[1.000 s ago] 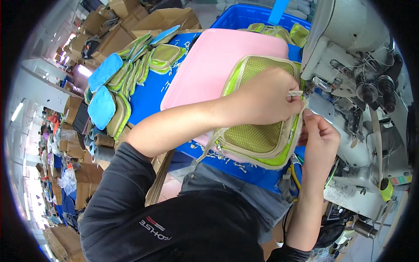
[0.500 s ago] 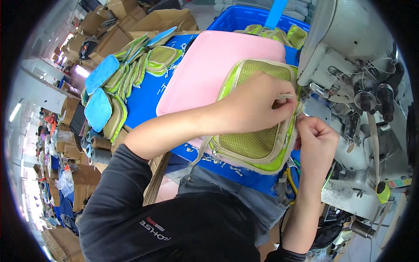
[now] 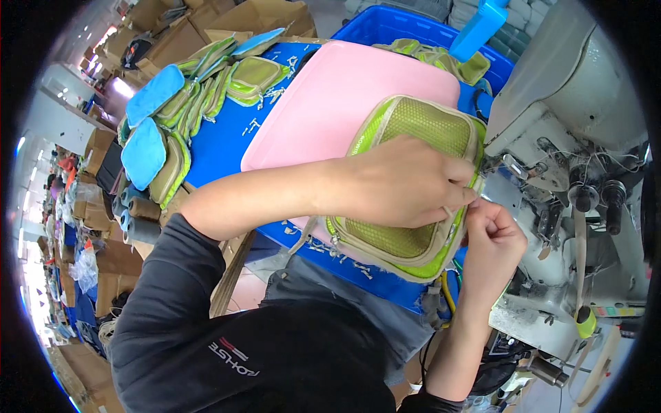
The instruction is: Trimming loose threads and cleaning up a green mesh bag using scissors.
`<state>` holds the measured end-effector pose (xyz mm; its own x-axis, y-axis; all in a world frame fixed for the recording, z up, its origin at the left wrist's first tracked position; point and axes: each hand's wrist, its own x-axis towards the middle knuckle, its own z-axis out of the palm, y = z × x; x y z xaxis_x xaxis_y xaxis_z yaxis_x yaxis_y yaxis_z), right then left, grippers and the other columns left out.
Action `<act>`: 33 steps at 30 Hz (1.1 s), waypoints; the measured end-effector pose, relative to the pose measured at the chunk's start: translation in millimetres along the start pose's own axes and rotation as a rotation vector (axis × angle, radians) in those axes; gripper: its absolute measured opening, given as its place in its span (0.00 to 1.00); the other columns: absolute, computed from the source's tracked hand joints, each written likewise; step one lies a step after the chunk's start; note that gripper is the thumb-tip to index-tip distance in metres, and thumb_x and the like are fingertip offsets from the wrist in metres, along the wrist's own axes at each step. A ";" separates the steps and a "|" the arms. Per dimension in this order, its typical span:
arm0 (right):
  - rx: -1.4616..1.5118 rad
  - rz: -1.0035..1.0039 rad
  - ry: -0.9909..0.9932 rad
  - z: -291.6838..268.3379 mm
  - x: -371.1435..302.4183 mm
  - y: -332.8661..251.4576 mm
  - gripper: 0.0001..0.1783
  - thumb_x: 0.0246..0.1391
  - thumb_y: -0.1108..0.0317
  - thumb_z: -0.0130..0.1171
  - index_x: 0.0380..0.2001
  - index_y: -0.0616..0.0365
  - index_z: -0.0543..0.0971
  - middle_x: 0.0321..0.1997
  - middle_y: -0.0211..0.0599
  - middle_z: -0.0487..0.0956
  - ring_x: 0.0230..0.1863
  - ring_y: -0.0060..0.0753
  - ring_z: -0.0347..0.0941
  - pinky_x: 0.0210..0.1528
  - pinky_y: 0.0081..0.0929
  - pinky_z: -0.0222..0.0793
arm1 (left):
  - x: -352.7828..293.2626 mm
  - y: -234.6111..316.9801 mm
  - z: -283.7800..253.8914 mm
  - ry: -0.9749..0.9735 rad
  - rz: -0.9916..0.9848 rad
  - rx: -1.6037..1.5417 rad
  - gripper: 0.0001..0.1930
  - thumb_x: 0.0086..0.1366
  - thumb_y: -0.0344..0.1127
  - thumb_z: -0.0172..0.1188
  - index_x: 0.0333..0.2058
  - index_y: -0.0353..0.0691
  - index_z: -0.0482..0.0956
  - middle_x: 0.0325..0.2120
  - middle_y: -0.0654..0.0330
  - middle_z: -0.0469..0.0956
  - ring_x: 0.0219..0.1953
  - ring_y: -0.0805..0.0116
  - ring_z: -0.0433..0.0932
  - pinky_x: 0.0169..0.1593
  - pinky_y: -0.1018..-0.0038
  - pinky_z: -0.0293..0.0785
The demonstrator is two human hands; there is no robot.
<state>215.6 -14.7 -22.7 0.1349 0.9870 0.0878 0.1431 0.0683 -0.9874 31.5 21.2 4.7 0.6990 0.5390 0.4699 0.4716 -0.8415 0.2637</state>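
A lime-green pouch with an olive mesh panel and beige binding lies flat on a pink board. My left hand reaches across its top, fingers bent and closed on the bound edge at the right side. Just below those fingertips, my right hand pinches the same edge from outside, thumb against forefinger. The two hands nearly touch, and the bit of edge between them is mostly hidden. The sewing machine stands close beside that edge.
The pink board rests on a blue tabletop strewn with thread scraps. Similar pouches are piled at the left, near thread cones. A blue crate with more pouches stands behind. Yellow-handled scissors lie near my right wrist.
My left hand has turned flatter and its fingertips have moved down along the pouch's right edge, closer to my right hand. My right hand still pinches the edge. The whole view has shifted slightly.
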 end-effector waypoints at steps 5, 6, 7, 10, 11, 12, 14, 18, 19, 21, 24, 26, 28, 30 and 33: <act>0.124 -0.018 -0.041 2.2 -13.5 3.5 0.04 0.59 0.76 0.58 0.37 0.65 0.78 0.26 0.24 0.77 0.25 0.08 0.67 0.27 0.09 0.59 | 6.8 9.3 -9.0 -0.124 0.061 0.248 0.15 0.54 0.34 0.60 0.42 0.41 0.79 0.30 0.64 0.73 0.24 0.65 0.78 0.24 0.69 0.74; 0.161 -0.029 -0.054 3.6 -16.5 4.6 0.07 0.60 0.76 0.57 0.41 0.65 0.77 0.29 0.25 0.78 0.27 0.09 0.68 0.29 0.08 0.60 | 7.3 11.0 -10.8 -0.111 0.087 0.284 0.15 0.55 0.35 0.59 0.41 0.39 0.79 0.29 0.64 0.73 0.24 0.66 0.78 0.23 0.70 0.73; 0.223 -0.011 -0.066 6.5 -20.4 7.9 0.10 0.61 0.76 0.57 0.45 0.65 0.75 0.32 0.27 0.79 0.29 0.09 0.69 0.31 0.08 0.60 | 7.7 12.2 -12.0 -0.100 0.115 0.319 0.15 0.55 0.35 0.58 0.41 0.38 0.79 0.29 0.64 0.73 0.24 0.67 0.78 0.22 0.71 0.73; 0.304 -0.023 -0.044 15.2 -31.5 6.6 0.10 0.62 0.73 0.56 0.46 0.64 0.74 0.30 0.27 0.80 0.26 0.09 0.68 0.27 0.08 0.60 | 6.1 12.7 -11.1 -0.088 0.109 0.281 0.16 0.54 0.35 0.58 0.42 0.37 0.79 0.28 0.64 0.73 0.23 0.68 0.78 0.22 0.71 0.72; 0.325 0.086 -0.099 11.9 -37.0 -1.1 0.10 0.64 0.70 0.54 0.45 0.62 0.73 0.28 0.28 0.80 0.22 0.08 0.68 0.21 0.09 0.58 | 6.1 13.4 -12.8 -0.092 0.112 0.283 0.16 0.54 0.35 0.58 0.42 0.37 0.79 0.28 0.64 0.73 0.23 0.68 0.78 0.22 0.71 0.72; 0.327 0.087 -0.092 11.9 -39.1 -0.6 0.10 0.64 0.70 0.54 0.45 0.62 0.73 0.28 0.28 0.80 0.22 0.08 0.68 0.21 0.09 0.58 | 7.9 16.0 -15.2 -0.125 0.097 0.306 0.17 0.54 0.35 0.58 0.42 0.37 0.79 0.28 0.64 0.73 0.24 0.67 0.78 0.23 0.71 0.73; 0.403 0.122 -0.102 12.8 -42.2 2.1 0.10 0.65 0.68 0.53 0.46 0.61 0.72 0.26 0.28 0.80 0.18 0.08 0.66 0.16 0.10 0.55 | 8.3 19.1 -16.6 -0.161 0.089 0.329 0.17 0.54 0.35 0.59 0.43 0.37 0.79 0.27 0.64 0.73 0.24 0.67 0.79 0.23 0.71 0.73; 0.468 0.070 -0.087 16.5 -37.1 8.8 0.10 0.66 0.68 0.51 0.47 0.61 0.72 0.26 0.28 0.79 0.17 0.08 0.65 0.15 0.10 0.53 | 10.1 17.0 -13.9 -0.134 0.089 0.306 0.18 0.52 0.35 0.60 0.43 0.36 0.79 0.27 0.63 0.74 0.24 0.65 0.79 0.23 0.70 0.73; 0.470 0.068 -0.090 15.9 -36.1 7.7 0.10 0.66 0.68 0.51 0.47 0.61 0.72 0.26 0.28 0.79 0.17 0.08 0.65 0.15 0.10 0.53 | 10.6 16.1 -13.6 -0.102 0.091 0.309 0.19 0.51 0.35 0.60 0.43 0.36 0.79 0.27 0.63 0.74 0.23 0.65 0.79 0.23 0.70 0.73; 0.449 0.101 -0.078 14.4 -33.6 5.4 0.10 0.66 0.70 0.50 0.47 0.62 0.72 0.28 0.30 0.80 0.21 0.09 0.68 0.19 0.10 0.58 | 11.3 14.6 -10.6 -0.094 0.087 0.300 0.19 0.51 0.35 0.60 0.43 0.36 0.79 0.26 0.62 0.74 0.23 0.65 0.79 0.23 0.70 0.73; 0.475 0.055 -0.053 18.8 -30.1 5.0 0.11 0.65 0.71 0.51 0.48 0.63 0.71 0.31 0.31 0.80 0.25 0.11 0.70 0.24 0.10 0.63 | 13.6 12.6 -10.6 -0.074 0.092 0.311 0.18 0.51 0.35 0.60 0.42 0.36 0.79 0.26 0.63 0.74 0.23 0.65 0.79 0.23 0.69 0.73; 0.484 0.061 -0.040 20.7 -28.4 5.1 0.11 0.65 0.71 0.51 0.48 0.63 0.72 0.32 0.32 0.80 0.27 0.11 0.71 0.26 0.10 0.64 | 13.7 11.3 -9.5 -0.062 0.098 0.334 0.18 0.51 0.35 0.60 0.42 0.36 0.79 0.26 0.63 0.74 0.23 0.65 0.79 0.22 0.69 0.72; 0.495 0.060 -0.030 23.5 -24.9 4.9 0.11 0.65 0.71 0.51 0.48 0.64 0.72 0.33 0.32 0.81 0.28 0.12 0.72 0.28 0.11 0.65 | 13.5 7.2 -6.9 -0.041 0.111 0.332 0.16 0.52 0.35 0.59 0.40 0.36 0.79 0.26 0.63 0.74 0.23 0.66 0.79 0.22 0.70 0.72; 0.502 0.082 0.025 24.1 -22.6 4.8 0.11 0.65 0.71 0.51 0.47 0.64 0.73 0.31 0.31 0.80 0.24 0.11 0.70 0.23 0.10 0.62 | 15.4 6.9 -7.9 -0.054 0.109 0.339 0.16 0.52 0.36 0.59 0.39 0.37 0.79 0.26 0.64 0.74 0.23 0.66 0.79 0.21 0.70 0.71; 0.462 0.117 -0.036 14.4 -24.7 4.5 0.10 0.65 0.70 0.50 0.46 0.64 0.73 0.28 0.29 0.79 0.17 0.09 0.64 0.14 0.10 0.55 | 9.8 13.6 -9.8 -0.062 0.103 0.307 0.14 0.52 0.38 0.60 0.38 0.40 0.78 0.29 0.64 0.74 0.23 0.66 0.78 0.22 0.70 0.71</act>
<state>198.8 -36.7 -31.2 0.0888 0.9957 -0.0244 -0.3235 0.0057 -0.9462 39.5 14.6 21.2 0.7788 0.4606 0.4258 0.5299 -0.8464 -0.0535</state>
